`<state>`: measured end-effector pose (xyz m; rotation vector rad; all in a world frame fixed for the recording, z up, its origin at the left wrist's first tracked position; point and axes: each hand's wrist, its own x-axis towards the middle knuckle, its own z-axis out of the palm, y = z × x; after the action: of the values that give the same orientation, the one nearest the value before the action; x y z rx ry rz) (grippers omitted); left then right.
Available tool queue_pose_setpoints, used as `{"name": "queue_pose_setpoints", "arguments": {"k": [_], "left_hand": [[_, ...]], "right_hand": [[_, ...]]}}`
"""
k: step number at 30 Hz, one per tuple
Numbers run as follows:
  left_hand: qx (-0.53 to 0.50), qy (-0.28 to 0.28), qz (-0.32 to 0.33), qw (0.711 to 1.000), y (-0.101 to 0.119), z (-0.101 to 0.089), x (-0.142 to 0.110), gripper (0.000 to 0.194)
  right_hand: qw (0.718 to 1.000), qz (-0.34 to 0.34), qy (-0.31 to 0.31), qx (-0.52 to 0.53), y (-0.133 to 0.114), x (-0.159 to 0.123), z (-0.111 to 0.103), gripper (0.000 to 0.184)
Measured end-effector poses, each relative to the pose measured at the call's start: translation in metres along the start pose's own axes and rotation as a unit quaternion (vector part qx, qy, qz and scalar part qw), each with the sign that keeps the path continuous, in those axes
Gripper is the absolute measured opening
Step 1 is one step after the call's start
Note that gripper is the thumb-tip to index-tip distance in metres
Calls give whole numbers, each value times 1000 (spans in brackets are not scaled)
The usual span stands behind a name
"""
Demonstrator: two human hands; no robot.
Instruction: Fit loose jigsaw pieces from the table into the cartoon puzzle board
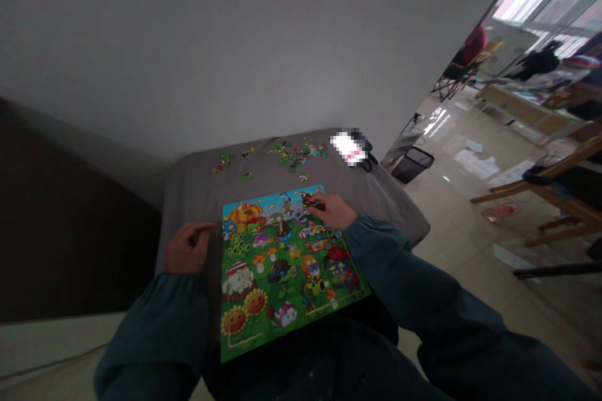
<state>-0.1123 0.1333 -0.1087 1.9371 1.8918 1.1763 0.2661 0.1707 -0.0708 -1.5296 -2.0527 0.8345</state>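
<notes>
The head view looks forward and down, near the surface (395, 202) at six o'clock, wall (263, 44) at twelve.

Puzzle pieces (295, 155) behind picture board (291, 261)

Puzzle board (288, 261), loose pieces (295, 155), blurred white object (347, 148) on grey-clothed table (386, 203).

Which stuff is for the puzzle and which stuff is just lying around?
For the puzzle:
- the picture board, with the right hand at its top right and the left hand beside its left edge
- the loose pieces beyond it

Probably just lying around:
- the blurred-out white thing on the table's far right corner
- the dark bin
- papers on the floor
</notes>
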Motion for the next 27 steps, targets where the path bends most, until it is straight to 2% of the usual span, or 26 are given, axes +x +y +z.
{"name": "queue_pose_setpoints", "arguments": {"k": [4, 15, 27], "left_hand": [[-3, 6, 11, 1000, -1, 1, -1, 23], [-9, 14, 25, 1000, -12, 4, -2, 24], [1, 15, 29, 999, -8, 2, -2, 25]], "right_hand": [[999, -18, -26, -31, -7, 4, 5, 15], [995, -13, -43, -93, -4, 13, 4, 15], [985, -45, -79, -146, -4, 15, -4, 14]]}}
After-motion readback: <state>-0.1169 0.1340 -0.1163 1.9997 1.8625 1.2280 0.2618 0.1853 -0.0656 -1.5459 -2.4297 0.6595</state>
